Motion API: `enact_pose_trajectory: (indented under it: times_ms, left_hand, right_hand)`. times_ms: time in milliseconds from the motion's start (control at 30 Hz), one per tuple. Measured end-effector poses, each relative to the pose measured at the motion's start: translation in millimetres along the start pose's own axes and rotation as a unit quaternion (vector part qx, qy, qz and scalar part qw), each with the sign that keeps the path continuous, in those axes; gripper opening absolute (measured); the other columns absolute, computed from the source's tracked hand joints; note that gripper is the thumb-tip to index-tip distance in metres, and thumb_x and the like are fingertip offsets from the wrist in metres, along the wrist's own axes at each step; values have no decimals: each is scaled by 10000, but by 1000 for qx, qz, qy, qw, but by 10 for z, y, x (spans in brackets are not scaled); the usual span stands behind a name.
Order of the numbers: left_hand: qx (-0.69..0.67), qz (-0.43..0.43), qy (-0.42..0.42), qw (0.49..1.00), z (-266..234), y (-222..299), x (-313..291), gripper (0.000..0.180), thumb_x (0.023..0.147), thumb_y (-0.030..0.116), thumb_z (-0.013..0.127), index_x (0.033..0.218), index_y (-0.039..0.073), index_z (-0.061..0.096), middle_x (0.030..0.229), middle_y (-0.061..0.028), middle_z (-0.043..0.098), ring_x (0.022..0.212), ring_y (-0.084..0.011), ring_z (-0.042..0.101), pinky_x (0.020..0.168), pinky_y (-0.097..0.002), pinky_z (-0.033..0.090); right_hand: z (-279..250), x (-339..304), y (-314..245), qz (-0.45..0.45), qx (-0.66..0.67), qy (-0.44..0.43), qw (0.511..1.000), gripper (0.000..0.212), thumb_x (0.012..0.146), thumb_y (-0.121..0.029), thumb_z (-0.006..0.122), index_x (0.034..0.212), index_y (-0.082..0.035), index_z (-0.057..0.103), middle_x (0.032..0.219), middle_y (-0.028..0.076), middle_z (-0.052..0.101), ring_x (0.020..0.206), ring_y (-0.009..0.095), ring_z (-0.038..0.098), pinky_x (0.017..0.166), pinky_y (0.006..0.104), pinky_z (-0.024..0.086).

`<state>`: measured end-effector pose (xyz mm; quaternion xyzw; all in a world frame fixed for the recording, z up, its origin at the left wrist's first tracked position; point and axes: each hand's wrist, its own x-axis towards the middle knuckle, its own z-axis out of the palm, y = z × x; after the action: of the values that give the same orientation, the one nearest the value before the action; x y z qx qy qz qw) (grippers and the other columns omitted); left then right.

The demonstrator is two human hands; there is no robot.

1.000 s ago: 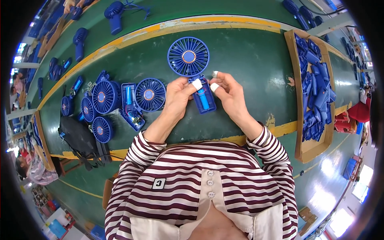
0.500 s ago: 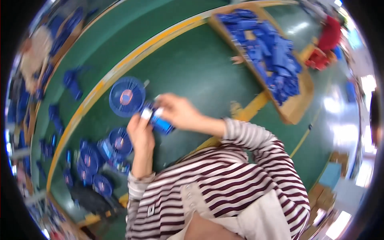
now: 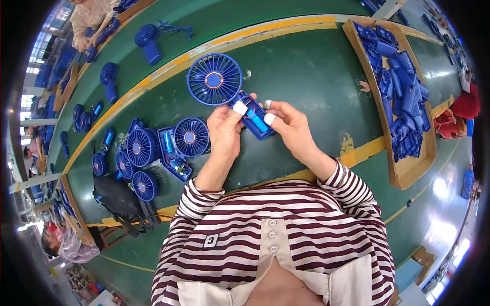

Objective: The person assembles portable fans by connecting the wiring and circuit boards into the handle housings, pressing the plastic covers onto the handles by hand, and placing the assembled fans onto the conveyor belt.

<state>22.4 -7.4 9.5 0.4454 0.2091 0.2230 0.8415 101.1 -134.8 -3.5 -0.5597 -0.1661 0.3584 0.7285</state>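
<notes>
A blue handheld fan (image 3: 214,80) lies before me, its round grille toward the far left and its handle toward me. The handle is uncovered, showing a bright blue battery (image 3: 259,121) and thin wires. My left hand (image 3: 224,130) grips the handle's left side near the grille, thumb on top. On the right side, my right hand (image 3: 292,125) has thumb and index fingertip pinched at the handle's edge. White covers wrap several of my fingertips. Any small piece between the right fingertips is hidden.
More blue fans (image 3: 140,147) with uncovered handles cluster at the left, beside a black tool (image 3: 117,198) with a cord. A cardboard tray (image 3: 411,176) of blue handle shells stands at right. Finished-looking fans (image 3: 148,43) lie beyond the yellow line. A co-worker's hands (image 3: 84,43) show far left.
The view has swung and sharpened, so the bench appears shifted. The fan stays in my hands; my right hand has moved from over the upper handle to its right edge.
</notes>
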Motion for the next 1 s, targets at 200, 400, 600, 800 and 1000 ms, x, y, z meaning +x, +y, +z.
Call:
enact_pose_trajectory:
  times_ms: [200,400,600,800,1000]
  left_hand:
    - [-20,2,17,1000,17,-18,-7,266,829,93,574,1056,-35,523,1022,-165,604,864,-232,618,742,-312,509]
    - [23,-1,21,1000,35,-52,-3,270,850,99,538,1082,-36,508,1043,-192,588,881,-268,613,762,-345,513]
    - [-4,4,31,999,44,-90,0,257,824,73,569,1053,-37,533,1021,-145,608,859,-179,609,738,-273,497]
    - [-28,-3,38,999,2,-31,26,256,824,66,560,1058,-36,534,1033,-146,604,867,-170,605,734,-277,499]
    - [36,-63,43,996,-27,76,41,220,806,51,551,1008,-35,564,955,-117,626,786,-148,613,671,-257,515]
  right_hand:
    - [45,-38,-18,-160,-280,58,945,268,776,5,574,1038,26,526,849,94,600,718,153,585,636,257,474]
    - [23,39,2,-390,-440,92,804,195,660,51,600,846,14,552,817,122,584,666,261,579,589,310,468]
    - [45,82,-41,-457,-464,62,756,208,604,40,601,800,-13,557,923,153,565,759,297,562,675,378,453]
    - [31,49,-39,-425,-530,27,734,323,593,-79,645,898,-19,556,1071,157,501,941,300,503,834,442,381]
    - [4,-126,-237,-341,-655,-75,671,474,585,-196,671,1021,-42,563,1222,172,430,1076,294,452,935,497,290]
